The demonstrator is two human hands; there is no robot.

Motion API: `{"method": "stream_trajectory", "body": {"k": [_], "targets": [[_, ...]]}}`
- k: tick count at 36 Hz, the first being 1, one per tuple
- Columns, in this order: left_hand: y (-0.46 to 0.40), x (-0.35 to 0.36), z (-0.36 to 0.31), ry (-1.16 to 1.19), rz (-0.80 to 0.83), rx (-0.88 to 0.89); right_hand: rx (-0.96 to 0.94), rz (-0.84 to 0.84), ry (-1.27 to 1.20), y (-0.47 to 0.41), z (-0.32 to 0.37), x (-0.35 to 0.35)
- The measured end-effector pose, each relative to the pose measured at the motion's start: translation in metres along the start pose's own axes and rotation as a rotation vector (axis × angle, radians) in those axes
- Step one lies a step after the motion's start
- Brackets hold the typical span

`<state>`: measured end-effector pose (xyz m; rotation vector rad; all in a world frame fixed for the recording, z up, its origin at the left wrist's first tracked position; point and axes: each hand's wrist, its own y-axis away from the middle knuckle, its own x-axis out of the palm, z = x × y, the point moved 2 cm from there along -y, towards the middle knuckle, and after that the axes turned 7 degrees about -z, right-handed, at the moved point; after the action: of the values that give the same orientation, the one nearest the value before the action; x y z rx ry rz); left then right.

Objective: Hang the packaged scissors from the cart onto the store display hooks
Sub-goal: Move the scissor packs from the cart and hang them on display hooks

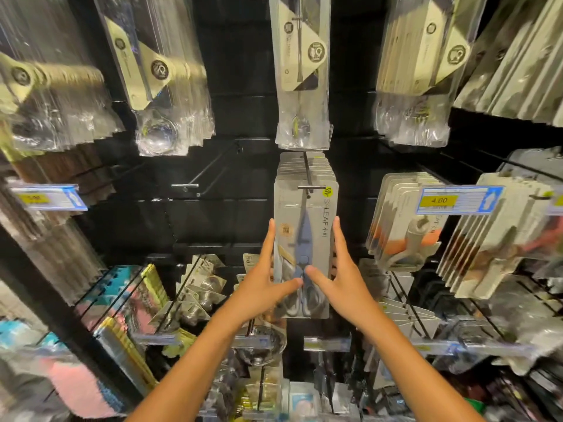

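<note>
Scissors in a grey card pack [305, 239] hang at the centre of the frame, at the front of a stack of like packs [304, 166] threaded on one hook [310, 185]. The hook's crossbar shows in front of the pack's top edge, so this pack appears already hung. The left hand [259, 284] lies along the pack's left edge with fingers straight and the thumb across its lower front; the right hand [344, 281] mirrors it on the right edge. Both hands are flat and spread, pressing or steadying the pack, not curled round it.

Judged from this, the step in hand is squaring the front pack with those behind it. Left of centre, a bare hook [195, 181] juts out with nothing on it, which may be waiting for stock. The cart is out of view, so how many packs remain to hang cannot be told. At the right of the frame a blue price tag [460, 200] fronts another row of packs.
</note>
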<state>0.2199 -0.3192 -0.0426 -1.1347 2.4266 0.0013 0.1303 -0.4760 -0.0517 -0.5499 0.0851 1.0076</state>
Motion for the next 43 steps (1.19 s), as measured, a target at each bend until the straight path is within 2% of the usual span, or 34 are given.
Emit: {"method": "stream_trajectory", "body": {"k": [7,10,17,22,24,34,43], "targets": [[-0.018,0.003,0.008,-0.04,-0.03,-0.037,0.002,-0.011,-0.015,-0.016,-0.013,0.004],[-0.018,0.005,0.009,-0.055,-0.066,-0.058,-0.014,-0.06,0.054,-0.017,-0.022,0.005],[0.002,0.005,0.026,-0.283,-0.197,-0.04,-0.005,-0.214,0.136,0.001,-0.04,0.0],[0.033,0.001,0.046,-0.471,-0.225,-0.023,-0.097,-0.176,0.106,0.024,-0.042,0.003],[0.051,-0.004,0.057,-0.544,-0.233,-0.037,-0.135,-0.082,0.111,0.031,-0.044,0.012],[0.181,-0.044,0.101,-0.82,-0.246,-0.089,-0.189,0.617,0.186,0.078,-0.054,0.109],[0.325,-0.094,0.156,-0.866,-0.331,-0.323,-0.3,0.971,0.311,0.133,-0.03,0.208]]}}
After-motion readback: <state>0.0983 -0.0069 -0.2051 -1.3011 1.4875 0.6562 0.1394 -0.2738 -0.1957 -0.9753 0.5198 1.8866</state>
